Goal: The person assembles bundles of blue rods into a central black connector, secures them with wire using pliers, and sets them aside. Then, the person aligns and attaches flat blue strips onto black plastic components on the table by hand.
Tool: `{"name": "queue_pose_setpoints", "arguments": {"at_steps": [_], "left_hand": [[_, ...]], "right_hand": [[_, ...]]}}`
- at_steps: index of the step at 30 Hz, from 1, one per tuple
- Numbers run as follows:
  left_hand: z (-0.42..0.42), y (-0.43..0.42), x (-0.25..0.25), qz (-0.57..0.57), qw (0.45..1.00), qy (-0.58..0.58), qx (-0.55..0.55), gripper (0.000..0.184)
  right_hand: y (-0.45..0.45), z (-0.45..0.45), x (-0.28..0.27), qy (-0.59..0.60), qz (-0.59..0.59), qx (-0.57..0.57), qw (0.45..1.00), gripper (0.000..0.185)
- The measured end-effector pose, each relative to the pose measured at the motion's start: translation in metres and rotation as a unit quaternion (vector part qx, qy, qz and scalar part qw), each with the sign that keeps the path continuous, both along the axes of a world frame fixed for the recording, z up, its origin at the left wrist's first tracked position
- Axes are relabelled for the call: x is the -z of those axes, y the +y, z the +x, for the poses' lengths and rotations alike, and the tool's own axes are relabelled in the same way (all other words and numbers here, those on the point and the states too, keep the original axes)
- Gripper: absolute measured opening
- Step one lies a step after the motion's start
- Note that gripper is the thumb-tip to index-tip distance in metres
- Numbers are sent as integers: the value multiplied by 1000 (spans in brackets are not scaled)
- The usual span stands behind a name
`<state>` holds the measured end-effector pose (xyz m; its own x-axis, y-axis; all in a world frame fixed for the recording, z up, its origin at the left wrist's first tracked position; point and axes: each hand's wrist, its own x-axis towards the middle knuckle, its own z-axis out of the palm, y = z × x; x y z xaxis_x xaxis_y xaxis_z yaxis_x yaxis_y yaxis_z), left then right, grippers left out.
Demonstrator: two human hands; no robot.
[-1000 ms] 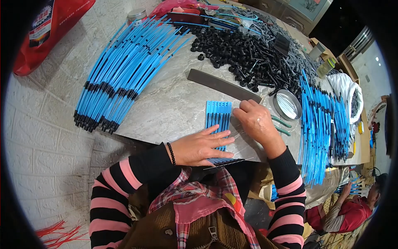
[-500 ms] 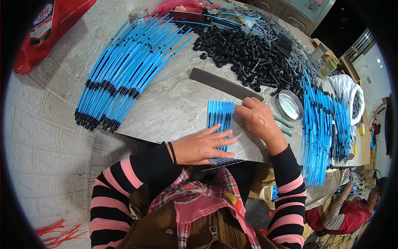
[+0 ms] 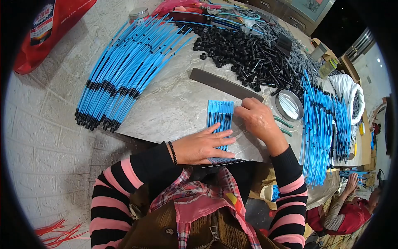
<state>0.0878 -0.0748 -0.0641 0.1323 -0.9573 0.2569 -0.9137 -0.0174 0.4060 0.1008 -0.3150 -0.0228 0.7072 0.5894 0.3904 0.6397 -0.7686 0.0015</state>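
Observation:
A row of flat blue strips with dark slender pieces along them (image 3: 220,108) lies side by side near the table's front edge. My left hand (image 3: 201,146) rests flat across their lower part, fingers spread, hiding some of them. Just right of the strips' upper end, my right hand (image 3: 258,121) has thumb and fingers pinched together near the tabletop. Whatever is between those fingertips, if anything, is hidden. Green-handled pliers (image 3: 283,124) lie partly behind the right hand.
A dark flat bar (image 3: 226,85) lies beyond the strips. A round tin (image 3: 289,105) holds thin white pieces. Bundles of blue rods stand left (image 3: 124,79) and right (image 3: 317,133). Black plastic parts (image 3: 253,54) are heaped behind. A co-worker in red (image 3: 352,218) is at lower right.
My hands stay almost in place, the right shifting very slightly. Thin dark ends below my left hand have drawn in toward the strips. The co-worker's hand has risen.

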Motion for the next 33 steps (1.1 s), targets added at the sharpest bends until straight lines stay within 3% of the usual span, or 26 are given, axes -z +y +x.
{"name": "queue_pose_setpoints", "arguments": {"at_steps": [2,5,9,12,16,33], "left_hand": [[0,1,-1,1,1000,3,-1,72],[-1,0,-2,-9,1000,26,-3,52],[-1,0,-1,-22,999,35,-6,49],[-1,-1,1,-22,999,36,-4,50],[0,0,0,-11,999,32,-2,50],[0,0,3,-17,999,38,-12,33]], "right_hand": [[0,0,-2,6,-3,2,1000,15],[0,1,-5,18,-12,8,1000,18],[2,2,-5,14,-22,2,1000,18],[4,2,-2,8,-13,8,1000,8],[6,2,16,35,44,3,998,13],[15,0,11,81,73,30,994,13]]}}
